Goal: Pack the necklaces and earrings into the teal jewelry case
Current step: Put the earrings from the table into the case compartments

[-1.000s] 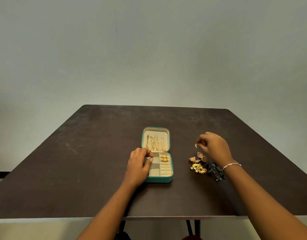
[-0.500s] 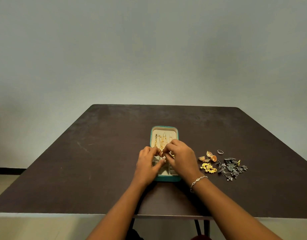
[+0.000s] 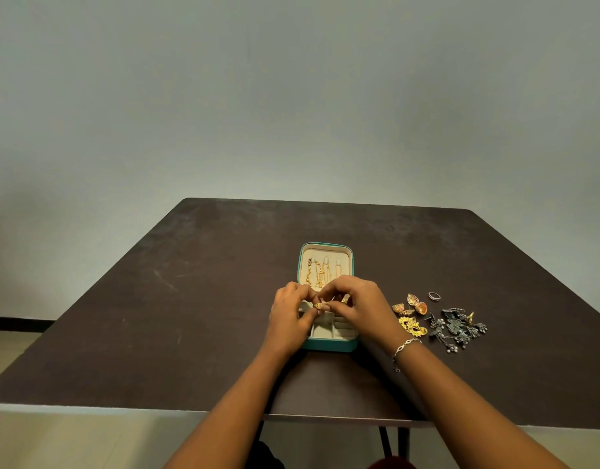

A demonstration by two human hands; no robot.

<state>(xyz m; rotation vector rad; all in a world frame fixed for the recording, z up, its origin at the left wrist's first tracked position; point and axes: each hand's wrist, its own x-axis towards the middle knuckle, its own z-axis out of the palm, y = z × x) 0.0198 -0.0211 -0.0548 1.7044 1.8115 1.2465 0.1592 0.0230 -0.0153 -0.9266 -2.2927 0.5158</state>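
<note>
I have both bare forearms stretched forward and angled inward until the hands meet, knuckles up. My left hand (image 3: pixel 290 313) pinches a small gold earring (image 3: pixel 318 305) between thumb and forefinger. My right hand (image 3: pixel 362 304) is curled just right of those fingers (image 3: pixel 303 290), its own fingertips (image 3: pixel 327 294) nearly touching them; I cannot tell what they grip. A chain bracelet (image 3: pixel 405 345) circles the right wrist.

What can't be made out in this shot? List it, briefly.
Head view only:
- Teal jewelry case: rear tray compartments are hidden under the left hand and right hand.
- Gold earring between the fingertips: too small to tell whose grip holds it.
- Necklaces in the lid: lower ends are hidden behind the hands.
- Dark jewelry pile: tangled, too small to count pieces.
</note>
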